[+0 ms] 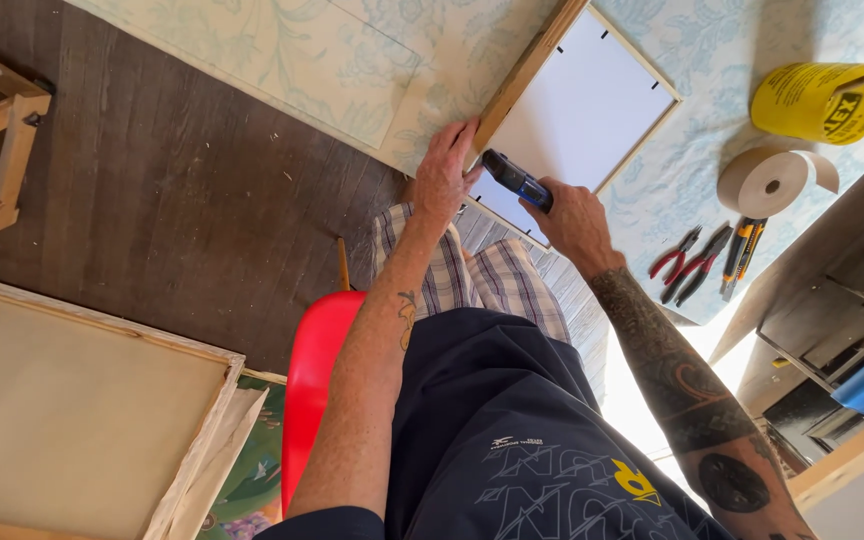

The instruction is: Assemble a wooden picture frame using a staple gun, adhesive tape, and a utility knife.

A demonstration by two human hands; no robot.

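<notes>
clearly a picture frame (pixel 527 70) lies face down on the bench (pixel 352 60), which is covered with a pale floral cloth; its white backing board (pixel 582 100) shows, with small dark tabs along the inner edges; the left hand (pixel 444 175) rests flat on the near corner of the wooden moulding, fingers (pixel 467 135) spread and pressing down, gripping nothing; the right hand (pixel 577 222) is closed around a dark blue hand tool (pixel 517 180), whose tip points at the frame's lower edge, just beside the left hand; what sort of tool it is i cannot tell for sure, though it looks like a small tab driver or stapler.

judging by this, the step in hand is fixing the backing into the frame, working at the near corner; the next move would call for the tool's nose set square against the inner edge while the left hand keeps the frame from sliding.

off to the right lie red-handled pliers (pixel 674 255), dark pliers (pixel 704 262) and a yellow-and-black knife (pixel 744 250), beside a roll of brown tape (pixel 767 182) and a yellow tub (pixel 820 100); a red chair (pixel 314 380) sits under the person.
</notes>
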